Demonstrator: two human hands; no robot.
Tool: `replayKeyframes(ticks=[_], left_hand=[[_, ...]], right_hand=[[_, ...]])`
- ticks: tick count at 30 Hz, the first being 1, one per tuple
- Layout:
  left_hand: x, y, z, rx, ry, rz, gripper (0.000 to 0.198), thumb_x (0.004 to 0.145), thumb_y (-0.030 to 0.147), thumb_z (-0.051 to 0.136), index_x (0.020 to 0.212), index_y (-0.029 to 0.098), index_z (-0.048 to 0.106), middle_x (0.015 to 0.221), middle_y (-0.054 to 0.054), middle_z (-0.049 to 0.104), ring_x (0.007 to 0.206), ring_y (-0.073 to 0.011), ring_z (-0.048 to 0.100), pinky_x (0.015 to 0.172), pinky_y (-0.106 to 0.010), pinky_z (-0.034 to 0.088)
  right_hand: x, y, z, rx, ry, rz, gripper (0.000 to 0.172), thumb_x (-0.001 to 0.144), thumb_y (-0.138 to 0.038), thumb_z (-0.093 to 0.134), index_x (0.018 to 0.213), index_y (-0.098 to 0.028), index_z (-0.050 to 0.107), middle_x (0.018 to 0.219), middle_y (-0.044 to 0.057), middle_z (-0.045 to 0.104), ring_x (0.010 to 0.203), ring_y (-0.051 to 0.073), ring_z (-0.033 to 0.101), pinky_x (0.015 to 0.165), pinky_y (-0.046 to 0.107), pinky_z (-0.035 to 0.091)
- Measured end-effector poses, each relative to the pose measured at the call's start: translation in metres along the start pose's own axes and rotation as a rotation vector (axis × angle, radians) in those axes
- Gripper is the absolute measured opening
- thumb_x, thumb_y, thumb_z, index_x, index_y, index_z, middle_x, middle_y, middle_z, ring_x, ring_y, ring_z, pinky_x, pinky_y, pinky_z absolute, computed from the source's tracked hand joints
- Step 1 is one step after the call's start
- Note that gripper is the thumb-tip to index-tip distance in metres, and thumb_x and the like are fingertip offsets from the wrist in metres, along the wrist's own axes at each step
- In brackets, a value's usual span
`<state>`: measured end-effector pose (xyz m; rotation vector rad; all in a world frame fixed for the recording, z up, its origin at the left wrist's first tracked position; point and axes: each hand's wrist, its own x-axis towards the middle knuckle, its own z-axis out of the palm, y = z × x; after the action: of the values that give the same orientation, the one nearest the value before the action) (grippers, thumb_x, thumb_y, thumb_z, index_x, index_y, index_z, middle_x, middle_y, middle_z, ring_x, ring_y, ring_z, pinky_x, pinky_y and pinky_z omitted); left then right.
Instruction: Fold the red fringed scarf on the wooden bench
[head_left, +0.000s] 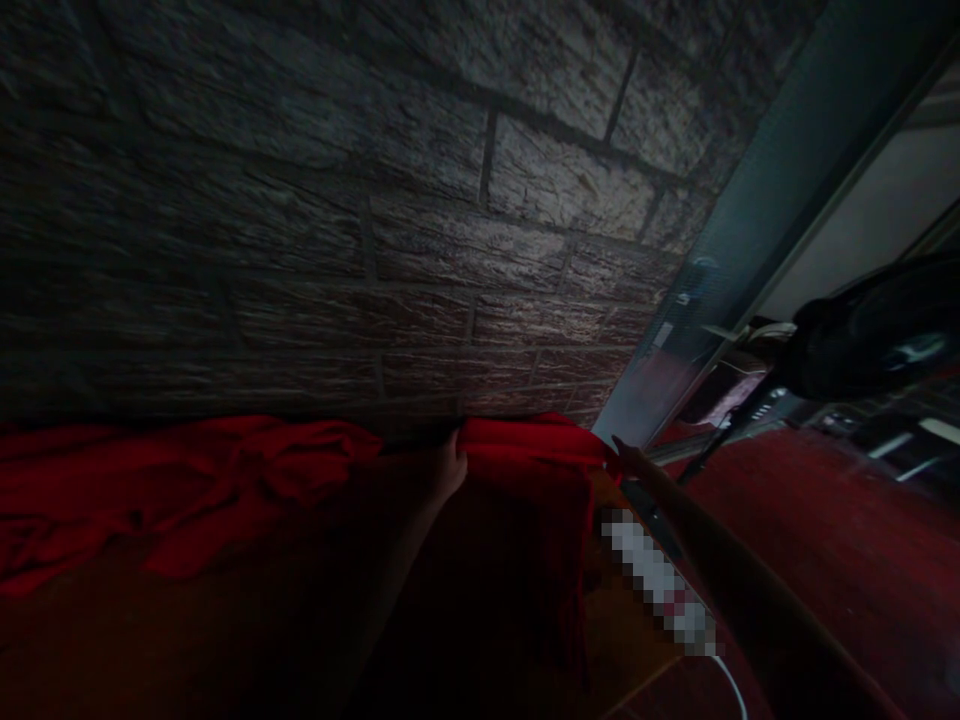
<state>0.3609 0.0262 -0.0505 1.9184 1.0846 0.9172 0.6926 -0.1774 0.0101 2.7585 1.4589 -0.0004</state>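
Between my two hands a red cloth is stretched, its lower part hanging or lying loose toward me. My left hand is closed on the cloth's left end, close to the brick wall. At the other end my right hand grips the cloth near the metal door frame; its fingers are dark and partly hidden. A second crumpled red cloth lies along the wall to the left, apart from my left hand. Both cloths are over a dark wooden surface.
A rough brick wall rises behind the surface. At the right are a grey metal frame, a black standing fan and a red floor. A blurred-out white strip with a white cord lies beside my right forearm.
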Motion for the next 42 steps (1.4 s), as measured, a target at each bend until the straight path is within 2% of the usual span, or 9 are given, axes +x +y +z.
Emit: replayKeyframes(ticks=[3, 7, 14, 20, 24, 29, 32, 37, 42], left_hand=[[0.001, -0.002, 0.001, 0.001, 0.0, -0.005, 0.057, 0.084, 0.006, 0.049, 0.14, 0.013, 0.053, 0.127, -0.015, 0.067, 0.116, -0.0262, 0.065, 0.107, -0.039, 0.046], [0.0, -0.002, 0.001, -0.004, -0.004, 0.0, 0.061, 0.083, 0.005, 0.049, 0.143, 0.011, 0.049, 0.141, -0.016, 0.057, 0.129, -0.026, 0.055, 0.114, -0.039, 0.038], [0.001, -0.007, 0.002, -0.096, -0.039, 0.204, 0.067, 0.082, 0.007, 0.051, 0.148, 0.019, 0.045, 0.152, -0.007, 0.046, 0.142, -0.0209, 0.04, 0.122, -0.037, 0.024], [0.001, -0.006, 0.001, -0.07, -0.001, 0.247, 0.06, 0.084, 0.008, 0.051, 0.143, 0.02, 0.051, 0.146, -0.008, 0.054, 0.139, -0.0225, 0.045, 0.121, -0.04, 0.028], [-0.004, -0.002, -0.001, 0.004, 0.01, 0.247, 0.06, 0.085, 0.008, 0.052, 0.145, 0.018, 0.05, 0.147, -0.01, 0.052, 0.14, -0.024, 0.044, 0.12, -0.041, 0.028], [-0.007, -0.001, 0.004, 0.145, 0.008, 0.167, 0.062, 0.086, 0.006, 0.053, 0.147, 0.011, 0.045, 0.145, -0.017, 0.053, 0.133, -0.0266, 0.051, 0.116, -0.04, 0.036], [-0.009, 0.0, 0.009, 0.2, -0.03, 0.144, 0.057, 0.085, 0.006, 0.054, 0.143, 0.008, 0.05, 0.139, -0.02, 0.057, 0.129, -0.0289, 0.055, 0.113, -0.041, 0.039], [-0.011, 0.004, 0.011, 0.21, -0.056, 0.168, 0.06, 0.083, 0.003, 0.055, 0.142, 0.01, 0.051, 0.139, -0.017, 0.058, 0.129, -0.0268, 0.056, 0.113, -0.039, 0.039], [-0.011, 0.006, 0.009, 0.22, -0.036, 0.152, 0.056, 0.085, 0.005, 0.054, 0.141, 0.009, 0.053, 0.134, -0.019, 0.062, 0.124, -0.0291, 0.059, 0.111, -0.042, 0.042]], right_hand=[[-0.001, -0.016, -0.004, 0.084, -0.048, -0.119, 0.077, 0.07, -0.018, 0.073, 0.142, -0.004, 0.048, 0.124, 0.026, 0.064, 0.113, 0.034, 0.065, 0.092, 0.041, 0.054], [0.002, -0.056, -0.026, 0.204, -0.024, -0.347, 0.082, 0.072, -0.017, 0.068, 0.149, -0.015, 0.043, 0.148, 0.015, 0.047, 0.137, 0.027, 0.045, 0.114, 0.036, 0.038], [-0.015, -0.184, -0.015, 0.287, 0.078, -0.713, 0.093, 0.075, -0.022, 0.07, 0.156, -0.011, 0.026, 0.161, 0.018, 0.022, 0.149, 0.031, 0.02, 0.12, 0.045, 0.026], [-0.014, -0.242, -0.005, 0.104, 0.308, -0.624, 0.061, 0.091, -0.015, 0.049, 0.151, -0.011, 0.038, 0.154, 0.017, 0.038, 0.141, 0.028, 0.036, 0.117, 0.042, 0.029], [-0.003, -0.226, -0.014, -0.001, 0.288, -0.475, 0.056, 0.093, -0.011, 0.045, 0.148, -0.019, 0.043, 0.147, 0.013, 0.05, 0.131, 0.025, 0.048, 0.112, 0.038, 0.035], [0.001, -0.173, -0.022, -0.024, 0.189, -0.25, 0.066, 0.088, -0.015, 0.056, 0.152, -0.024, 0.038, 0.134, 0.012, 0.062, 0.113, 0.025, 0.063, 0.097, 0.033, 0.048], [-0.005, -0.144, -0.027, 0.008, 0.246, -0.137, 0.074, 0.086, -0.007, 0.049, 0.155, -0.025, 0.03, 0.125, 0.01, 0.068, 0.103, 0.024, 0.069, 0.09, 0.03, 0.052], [-0.014, -0.112, -0.022, 0.094, 0.475, -0.255, 0.083, 0.08, -0.002, 0.048, 0.157, -0.023, 0.026, 0.133, 0.009, 0.063, 0.119, 0.021, 0.061, 0.105, 0.031, 0.046], [-0.014, -0.088, -0.005, 0.117, 0.439, -0.178, 0.078, 0.081, -0.002, 0.046, 0.155, -0.025, 0.032, 0.131, 0.01, 0.064, 0.111, 0.022, 0.066, 0.095, 0.031, 0.053]])
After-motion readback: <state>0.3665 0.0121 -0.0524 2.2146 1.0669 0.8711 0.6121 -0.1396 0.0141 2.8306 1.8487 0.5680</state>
